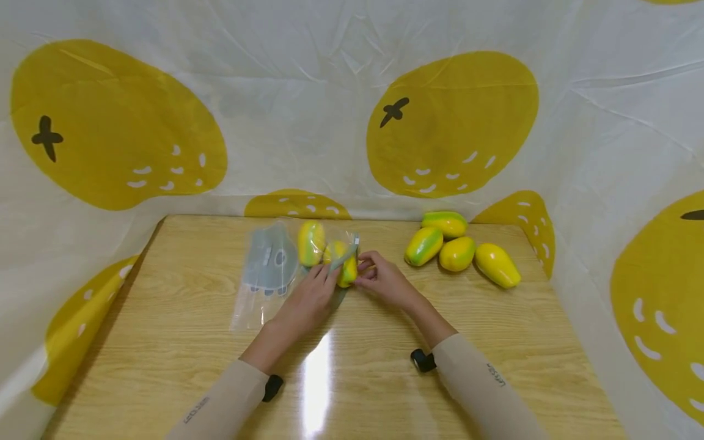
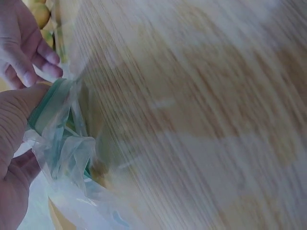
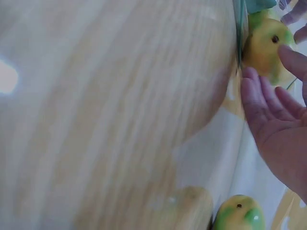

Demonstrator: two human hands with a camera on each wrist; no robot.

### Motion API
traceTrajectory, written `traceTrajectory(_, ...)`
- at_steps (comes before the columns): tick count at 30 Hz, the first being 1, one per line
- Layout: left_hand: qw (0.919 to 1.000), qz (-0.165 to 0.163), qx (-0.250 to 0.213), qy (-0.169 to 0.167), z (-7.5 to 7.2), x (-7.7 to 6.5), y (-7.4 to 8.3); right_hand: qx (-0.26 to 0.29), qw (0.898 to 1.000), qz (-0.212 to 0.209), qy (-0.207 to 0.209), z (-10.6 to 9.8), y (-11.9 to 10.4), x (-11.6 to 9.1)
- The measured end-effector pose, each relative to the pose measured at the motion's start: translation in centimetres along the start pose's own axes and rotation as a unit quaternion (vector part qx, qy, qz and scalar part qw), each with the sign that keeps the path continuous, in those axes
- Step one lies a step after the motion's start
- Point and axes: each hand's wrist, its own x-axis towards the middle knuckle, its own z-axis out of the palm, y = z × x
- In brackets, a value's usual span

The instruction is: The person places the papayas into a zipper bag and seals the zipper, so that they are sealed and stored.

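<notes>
A clear zip bag (image 1: 267,263) with a grey-blue cartoon print lies on the table, its mouth to the right. One yellow-green papaya (image 1: 311,241) is inside it. A second papaya (image 1: 349,274) sits at the mouth, partly behind the bag's strip. My left hand (image 1: 310,296) grips the bag's edge; in the left wrist view the green zip strip (image 2: 48,103) runs between thumb and fingers. Just right of the mouth is my right hand (image 1: 387,284). Its fingers are spread loosely, fingertips right by the second papaya (image 3: 268,48) in the right wrist view.
Several more papayas (image 1: 458,253) lie in a group at the back right of the wooden table (image 1: 467,324). A white cloth (image 1: 297,134) printed with big yellow fruits hangs behind the table and along both sides.
</notes>
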Motion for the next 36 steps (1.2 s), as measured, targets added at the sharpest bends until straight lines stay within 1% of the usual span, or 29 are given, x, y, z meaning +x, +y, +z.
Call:
traceTrajectory(4,0.9997,0.009,-0.021,-0.006,0.1,-0.3,-0.1,0.009,1.0,0.01,-0.009,-0.4,0.2,0.0)
traceTrajectory(6,0.9995,0.014,-0.027,-0.005,0.2,-0.4,-0.2,0.006,1.0,-0.006,-0.015,-0.6,0.2,0.0)
traceTrajectory(9,0.9993,0.022,-0.03,-0.002,0.3,-0.6,-0.2,-0.03,0.998,-0.042,-0.042,-0.8,-0.1,0.2)
traceTrajectory(11,0.9992,0.024,-0.033,0.002,0.4,-0.6,-0.2,-0.049,0.995,-0.057,-0.061,-0.9,-0.3,0.4)
traceTrajectory(13,0.9991,0.023,-0.035,0.002,0.4,-0.7,-0.1,-0.062,0.994,-0.055,-0.072,-0.9,-0.3,0.4)
traceTrajectory(16,0.9993,0.019,-0.033,-0.002,0.5,-0.8,-0.2,-0.052,0.996,-0.038,-0.064,-1.0,-0.3,0.4)
traceTrajectory(18,0.9995,0.017,-0.025,-0.005,0.4,-0.8,-0.2,-0.052,0.997,-0.033,-0.049,-1.0,-0.2,0.4)
traceTrajectory(21,0.9998,0.016,-0.015,-0.005,0.4,-0.8,-0.2,-0.062,0.997,-0.04,-0.011,-1.0,-0.2,0.6)
traceTrajectory(24,0.9997,0.022,-0.011,-0.001,0.3,-0.6,-0.2,-0.065,0.996,-0.045,0.044,-1.0,-0.3,0.8)
traceTrajectory(27,0.9995,0.033,-0.004,0.002,0.4,-0.4,-0.1,-0.069,0.992,-0.038,0.102,-0.9,-0.5,1.1)
traceTrajectory(29,0.9993,0.035,0.012,-0.001,0.5,-0.3,0.0,-0.079,0.988,-0.028,0.13,-0.9,-0.6,1.3)
traceTrajectory(32,0.998,0.032,0.054,-0.007,0.5,-0.1,0.0,-0.1,0.982,-0.012,0.158,-0.9,-0.7,1.5)
traceTrajectory(36,0.9952,0.019,0.093,-0.024,0.4,0.0,0.1,-0.116,0.978,0.006,0.172,-0.8,-0.6,1.7)
